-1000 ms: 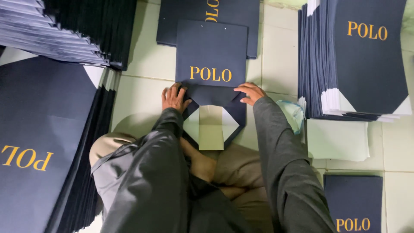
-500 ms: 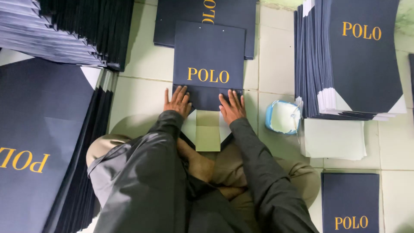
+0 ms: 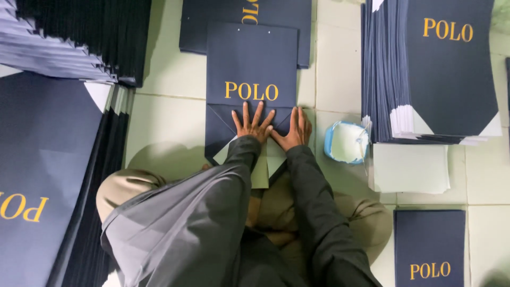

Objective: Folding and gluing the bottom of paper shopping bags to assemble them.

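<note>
A flat dark-blue paper bag (image 3: 249, 58) with gold lettering lies on the tiled floor in front of me. Its bottom flaps are folded over, with pale card showing below. My left hand (image 3: 253, 123) lies flat, fingers spread, on the folded bottom flap. Beside it, touching it, my right hand (image 3: 294, 128) presses flat on the right part of the same flap. Neither hand grips anything. My dark sleeves and lap hide the bag's lower end.
A second flat bag (image 3: 191, 26) lies under it. Tall stacks of similar bags stand at right (image 3: 435, 74), left (image 3: 42, 175) and top left (image 3: 64, 42). A small blue-rimmed bowl (image 3: 345, 142) of white paste sits right of my hands, by pale card sheets (image 3: 411, 169).
My left hand slid from the bag's left edge toward the centre of the flap, and my right hand shifted slightly right. The flap now lies flatter with both hands side by side.
</note>
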